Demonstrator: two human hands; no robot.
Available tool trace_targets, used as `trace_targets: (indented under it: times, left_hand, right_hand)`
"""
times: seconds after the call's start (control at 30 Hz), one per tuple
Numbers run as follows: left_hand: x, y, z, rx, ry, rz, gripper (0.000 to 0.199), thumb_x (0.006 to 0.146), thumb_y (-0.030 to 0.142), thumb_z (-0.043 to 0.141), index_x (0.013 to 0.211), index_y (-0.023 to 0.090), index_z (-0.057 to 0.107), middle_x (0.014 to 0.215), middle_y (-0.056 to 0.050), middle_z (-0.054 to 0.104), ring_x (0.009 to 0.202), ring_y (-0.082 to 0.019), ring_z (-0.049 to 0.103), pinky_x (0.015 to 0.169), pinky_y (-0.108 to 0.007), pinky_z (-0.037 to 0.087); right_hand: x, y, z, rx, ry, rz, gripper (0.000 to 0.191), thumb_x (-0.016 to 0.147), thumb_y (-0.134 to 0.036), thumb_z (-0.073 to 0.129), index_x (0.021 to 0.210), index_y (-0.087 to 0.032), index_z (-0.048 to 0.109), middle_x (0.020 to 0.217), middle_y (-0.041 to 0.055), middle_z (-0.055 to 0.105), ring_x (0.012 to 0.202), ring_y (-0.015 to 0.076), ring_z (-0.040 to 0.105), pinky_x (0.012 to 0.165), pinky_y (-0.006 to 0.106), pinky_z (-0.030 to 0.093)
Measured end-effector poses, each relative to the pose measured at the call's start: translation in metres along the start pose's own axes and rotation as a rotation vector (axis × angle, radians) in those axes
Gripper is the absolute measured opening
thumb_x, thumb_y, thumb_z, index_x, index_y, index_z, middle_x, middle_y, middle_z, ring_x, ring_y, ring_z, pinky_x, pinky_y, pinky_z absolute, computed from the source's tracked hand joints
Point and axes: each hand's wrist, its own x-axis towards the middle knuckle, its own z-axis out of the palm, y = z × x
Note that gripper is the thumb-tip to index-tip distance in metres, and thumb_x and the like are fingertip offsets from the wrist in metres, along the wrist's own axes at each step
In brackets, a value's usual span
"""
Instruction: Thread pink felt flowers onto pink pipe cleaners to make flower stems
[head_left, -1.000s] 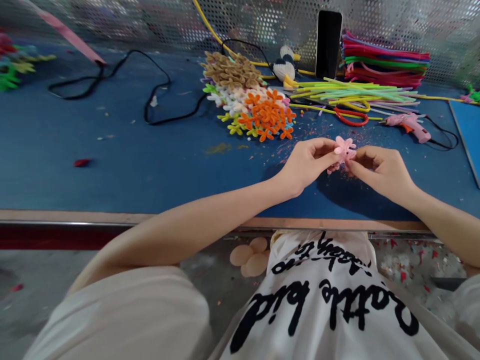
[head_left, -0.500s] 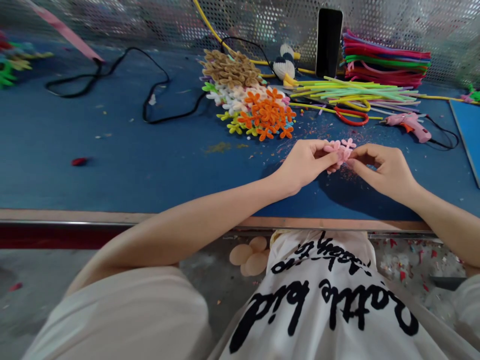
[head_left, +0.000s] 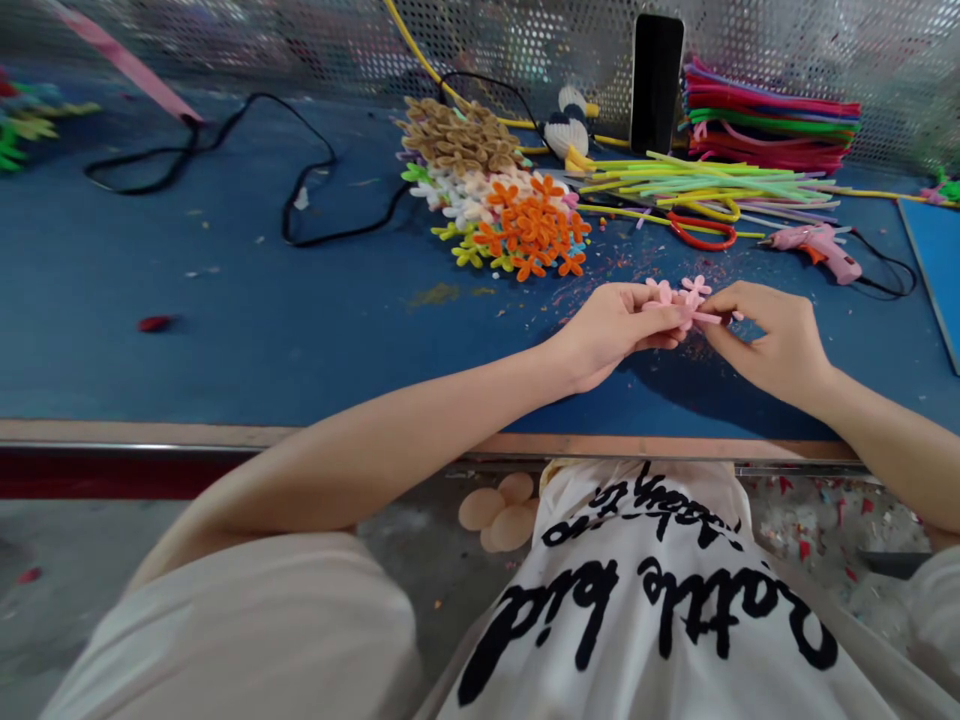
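Observation:
Above the front part of the blue table, my left hand (head_left: 611, 325) pinches several pink pipe-cleaner flowers (head_left: 694, 287) between thumb and fingers. My right hand (head_left: 776, 335) is closed at the thumb and forefinger on a pink pipe cleaner (head_left: 706, 318) that sticks out to the right of the flowers. Its far end shows past the right fingertips. A pile of finished pipe-cleaner flowers (head_left: 534, 225), orange, white, brown and yellow-green, lies beyond my left hand.
Red-handled scissors (head_left: 703, 232) and a pink glue gun (head_left: 817, 250) lie behind my hands. Loose yellow and green pipe cleaners (head_left: 697, 182), a bundle of coloured ones (head_left: 772, 120) and a phone (head_left: 656, 85) stand farther back. A black cord (head_left: 289, 205) crosses the left side.
The right hand has shifted slightly right, and a straight length of pink pipe cleaner now shows between the two hands. The left hand still holds the pink flowers.

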Motion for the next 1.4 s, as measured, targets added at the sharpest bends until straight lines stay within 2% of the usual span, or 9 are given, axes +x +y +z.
trace_targets:
  times: [0.23, 0.53, 0.6, 0.73, 0.83, 1.07, 1.17, 1.33, 1.4]
  left_hand:
    - [0.001, -0.002, -0.001, 0.157, 0.002, 0.145, 0.046, 0.066, 0.050, 0.094, 0.077, 0.014, 0.068, 0.078, -0.003, 0.071, 0.069, -0.010, 0.063, 0.072, -0.026, 0.054]
    - [-0.005, 0.002, 0.002, 0.572, 0.057, 0.470, 0.037, 0.081, 0.050, 0.083, 0.074, 0.017, 0.066, 0.089, -0.006, 0.077, 0.082, -0.016, 0.070, 0.080, -0.028, 0.055]
    - [-0.003, 0.001, 0.001, 0.464, 0.054, 0.394, 0.041, 0.079, 0.052, 0.085, 0.074, 0.017, 0.064, 0.085, -0.006, 0.075, 0.073, -0.014, 0.067, 0.074, -0.027, 0.055]
    - [0.003, -0.003, -0.003, 0.176, 0.050, 0.184, 0.048, 0.073, 0.057, 0.088, 0.076, 0.015, 0.064, 0.074, -0.004, 0.070, 0.066, -0.012, 0.064, 0.068, -0.026, 0.053]
    - [0.004, -0.003, -0.004, 0.080, 0.006, 0.096, 0.045, 0.071, 0.052, 0.091, 0.079, 0.014, 0.068, 0.076, -0.003, 0.069, 0.069, -0.010, 0.064, 0.072, -0.027, 0.053]
    - [0.003, -0.005, -0.002, 0.087, -0.048, 0.096, 0.049, 0.068, 0.056, 0.092, 0.077, 0.014, 0.068, 0.077, -0.003, 0.068, 0.070, -0.010, 0.060, 0.072, -0.027, 0.051]
    - [0.004, -0.003, -0.002, 0.140, -0.047, 0.156, 0.051, 0.068, 0.057, 0.091, 0.072, 0.015, 0.063, 0.074, -0.002, 0.067, 0.069, -0.010, 0.060, 0.070, -0.027, 0.050]
    - [0.004, 0.002, -0.001, 0.336, -0.017, 0.266, 0.047, 0.068, 0.052, 0.092, 0.071, 0.016, 0.062, 0.075, -0.001, 0.069, 0.063, -0.009, 0.058, 0.066, -0.025, 0.048]
    - [0.005, 0.001, -0.002, 0.322, -0.018, 0.233, 0.046, 0.068, 0.051, 0.092, 0.070, 0.015, 0.062, 0.074, -0.001, 0.069, 0.064, -0.009, 0.058, 0.067, -0.025, 0.049]
  right_hand:
    - [-0.002, -0.004, 0.000, 0.008, 0.033, 0.013, 0.018, 0.092, -0.039, 0.070, 0.079, -0.029, 0.075, 0.088, 0.0066, 0.079, 0.083, 0.0251, 0.072, 0.080, 0.040, 0.054]
    - [0.002, 0.000, 0.006, 0.791, -0.114, 0.659, 0.034, 0.069, -0.047, 0.090, 0.071, -0.017, 0.075, 0.065, 0.0048, 0.069, 0.055, 0.0141, 0.060, 0.058, 0.030, 0.053]
    - [0.000, -0.001, 0.007, 0.670, -0.057, 0.571, 0.031, 0.075, -0.046, 0.087, 0.075, -0.017, 0.075, 0.070, 0.0056, 0.071, 0.059, 0.0148, 0.062, 0.062, 0.030, 0.055]
    - [-0.004, -0.002, 0.005, 0.163, 0.120, 0.128, 0.036, 0.082, -0.040, 0.085, 0.111, -0.021, 0.075, 0.098, 0.0081, 0.078, 0.081, 0.0214, 0.071, 0.081, 0.038, 0.059]
    - [-0.006, 0.003, 0.005, -0.136, 0.139, -0.130, 0.020, 0.094, -0.036, 0.074, 0.111, -0.025, 0.076, 0.105, 0.0105, 0.079, 0.094, 0.0258, 0.074, 0.089, 0.042, 0.058]
    - [-0.005, 0.005, 0.002, -0.251, 0.114, -0.180, 0.020, 0.101, -0.036, 0.062, 0.092, -0.027, 0.076, 0.096, 0.0099, 0.079, 0.090, 0.0262, 0.072, 0.085, 0.043, 0.056]
    - [-0.003, 0.001, 0.002, -0.130, 0.066, -0.049, 0.029, 0.099, -0.041, 0.064, 0.078, -0.024, 0.073, 0.081, 0.0092, 0.076, 0.078, 0.0235, 0.067, 0.077, 0.040, 0.054]
    - [0.001, 0.002, 0.003, 0.462, -0.212, 0.432, 0.045, 0.090, -0.061, 0.069, 0.075, -0.019, 0.074, 0.072, 0.0076, 0.072, 0.062, 0.0181, 0.063, 0.061, 0.032, 0.050]
    - [0.002, 0.004, 0.003, 0.469, -0.246, 0.425, 0.045, 0.092, -0.060, 0.068, 0.076, -0.018, 0.075, 0.072, 0.0078, 0.073, 0.062, 0.0173, 0.063, 0.061, 0.031, 0.050]
